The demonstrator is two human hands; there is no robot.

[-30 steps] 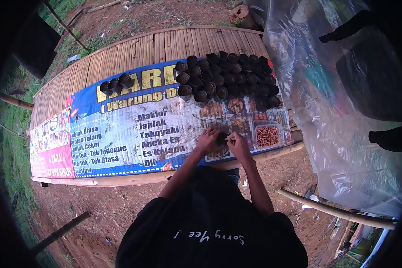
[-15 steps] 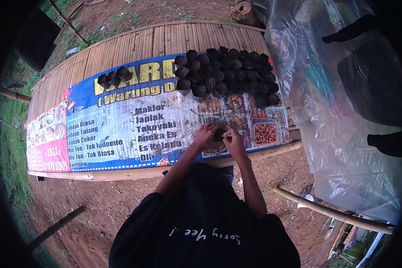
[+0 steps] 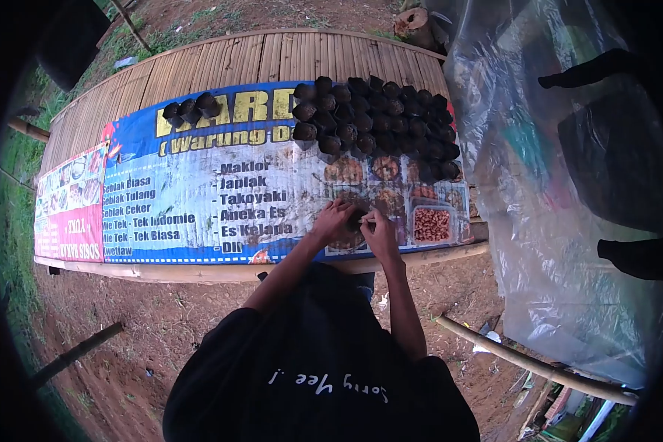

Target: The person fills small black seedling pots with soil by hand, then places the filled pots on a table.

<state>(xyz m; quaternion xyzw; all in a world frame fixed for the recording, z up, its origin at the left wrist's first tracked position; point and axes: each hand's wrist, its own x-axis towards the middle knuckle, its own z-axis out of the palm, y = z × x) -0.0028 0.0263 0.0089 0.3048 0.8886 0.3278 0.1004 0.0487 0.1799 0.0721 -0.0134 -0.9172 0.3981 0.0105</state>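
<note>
My left hand (image 3: 337,219) is wrapped round a small black planting bag (image 3: 356,219) near the front edge of the bamboo table. Close against it on the right, my right hand (image 3: 378,230) has its fingertips pinched together at the bag's mouth. Whatever lies in that pinch is too small to make out. To the right of my hands, a clear plastic tub (image 3: 416,237) holds reddish-brown seeds (image 3: 432,223). Beyond them stand many similar black planting bags (image 3: 376,118), packed side by side and filled with dark soil.
A printed menu banner (image 3: 177,206) covers much of the bamboo table (image 3: 221,65). Three more black bags (image 3: 189,110) stand at its far left. Clear plastic sheeting (image 3: 523,221) hangs on the right. A bamboo pole (image 3: 523,357) juts in at the lower right.
The view has shifted slightly. My right hand's fingertips have tipped up a little at the bag's mouth, while my left hand keeps its hold on the bag.
</note>
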